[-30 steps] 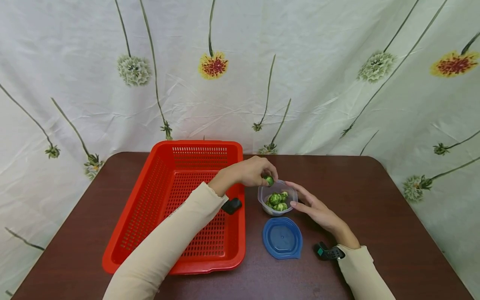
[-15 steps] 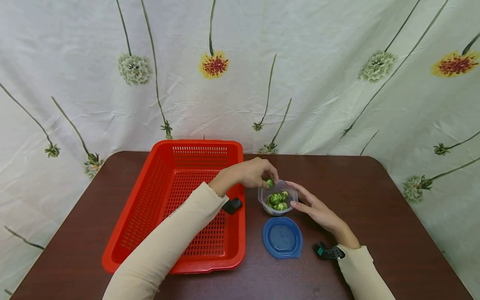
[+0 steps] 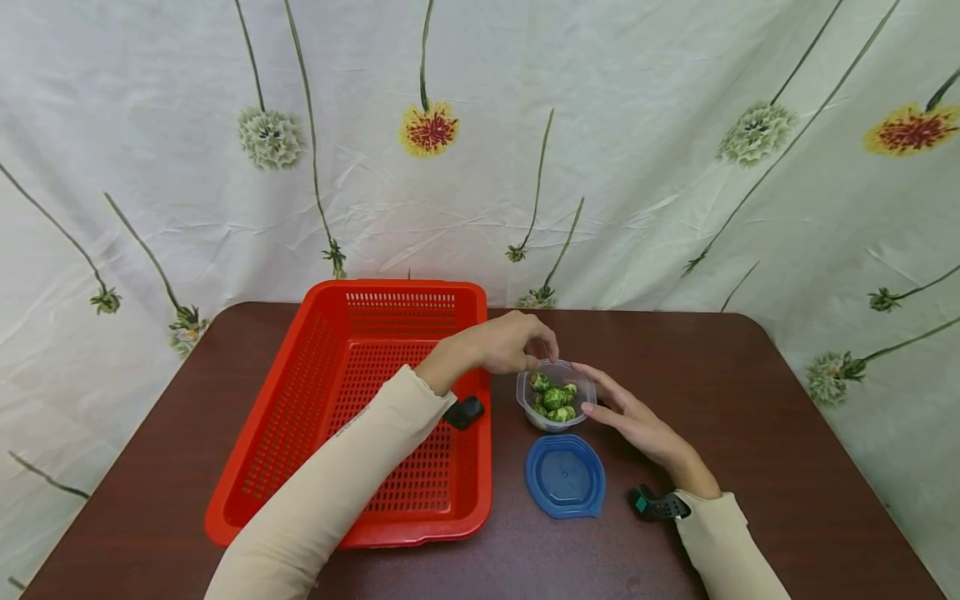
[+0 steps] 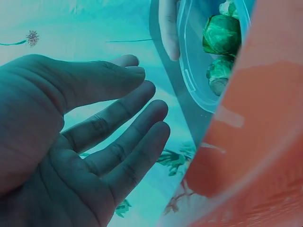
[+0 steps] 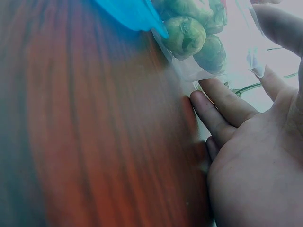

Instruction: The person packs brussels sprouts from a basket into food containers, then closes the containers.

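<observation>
Several green Brussels sprouts [image 3: 555, 398] lie in a small clear plastic container [image 3: 528, 414] right of the red basket. My left hand [image 3: 512, 342] hovers at the container's far left rim, holding nothing. In the left wrist view its fingers [image 4: 137, 125] are spread and loosely extended, with a sprout [image 4: 222, 35] visible inside the container beyond them. My right hand [image 3: 637, 425] rests against the container's right side, thumb and index finger touching the rim. Seen from the right wrist, fairly straight fingers [image 5: 227, 101] reach along the container's wall.
A large red perforated basket [image 3: 480, 467] stands to the left, with my left forearm reaching across it. In front of the container lies a blue lid [image 3: 566, 477] on the dark wooden table [image 3: 720, 375]. A flower-print cloth [image 3: 637, 167] hangs behind the table.
My left hand has released a Brussels sprout, which dropped into the container's left side with the others. The right hand stays at the container's side.
</observation>
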